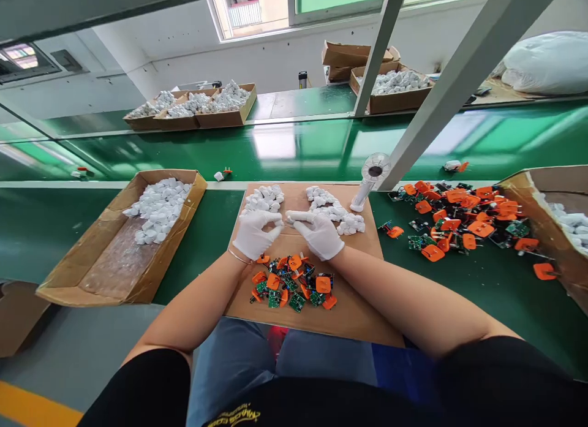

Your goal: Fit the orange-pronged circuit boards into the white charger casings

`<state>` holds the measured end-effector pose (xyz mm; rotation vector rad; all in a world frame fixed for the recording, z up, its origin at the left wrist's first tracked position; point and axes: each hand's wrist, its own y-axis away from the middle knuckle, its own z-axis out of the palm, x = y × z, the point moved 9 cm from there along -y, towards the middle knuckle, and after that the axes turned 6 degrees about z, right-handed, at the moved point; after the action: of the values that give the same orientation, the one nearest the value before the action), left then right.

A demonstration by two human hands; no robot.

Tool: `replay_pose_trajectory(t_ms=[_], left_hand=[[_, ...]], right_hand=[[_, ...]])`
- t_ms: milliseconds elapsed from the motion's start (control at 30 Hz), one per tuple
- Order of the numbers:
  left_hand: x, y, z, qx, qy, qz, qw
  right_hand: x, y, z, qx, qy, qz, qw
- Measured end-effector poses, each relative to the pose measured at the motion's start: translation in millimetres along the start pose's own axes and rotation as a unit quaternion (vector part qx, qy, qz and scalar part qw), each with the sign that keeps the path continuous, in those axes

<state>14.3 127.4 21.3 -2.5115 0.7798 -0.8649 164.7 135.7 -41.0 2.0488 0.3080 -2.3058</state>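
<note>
My left hand [256, 236], in a white glove, is closed with thumb and forefinger pinched together over a cardboard sheet [367, 249]. Facing it, my right hand [320, 236], also gloved, pinches at nearly the same spot. Whatever the fingertips hold is too small and too close in colour to the gloves to make out. Just beyond the hands lie two piles of small white plastic housings, a left pile [265, 198] and a right pile [334, 207]. Nearer my body, a heap of green circuit boards with orange plug caps [294, 283] rests on the cardboard.
A clear handheld fan [369, 179] stands at the cardboard's back right. To the left is a cardboard tray [114, 274] of white housings. A larger heap of orange-capped boards [463, 215] lies right, beside another box [542, 206]. A slanted metal post [454, 90] rises behind.
</note>
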Motion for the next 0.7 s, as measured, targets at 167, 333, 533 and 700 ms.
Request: replay_pose_trajectory(t_ms=[167, 333, 533, 700], left_hand=[[11.0, -0.6, 3.1, -0.01, -0.005, 0.118, 0.993], [11.4, 3.4, 16.6, -0.088, 0.026, 0.094, 0.991], [16.5, 7.1, 22.9, -0.148, 0.047, 0.063, 0.986], [22.5, 7.5, -4.9, -0.227, 0.036, 0.097, 0.968]], right_hand=[[2.2, 7.0, 9.6, -0.049, -0.031, 0.059, 0.997], [4.5, 18.7, 22.1, -0.093, -0.048, 0.107, 0.989], [11.6, 29.2, 19.5, -0.056, -0.063, 0.154, 0.984], [4.4, 26.5, 14.5, -0.052, -0.092, 0.147, 0.983]])
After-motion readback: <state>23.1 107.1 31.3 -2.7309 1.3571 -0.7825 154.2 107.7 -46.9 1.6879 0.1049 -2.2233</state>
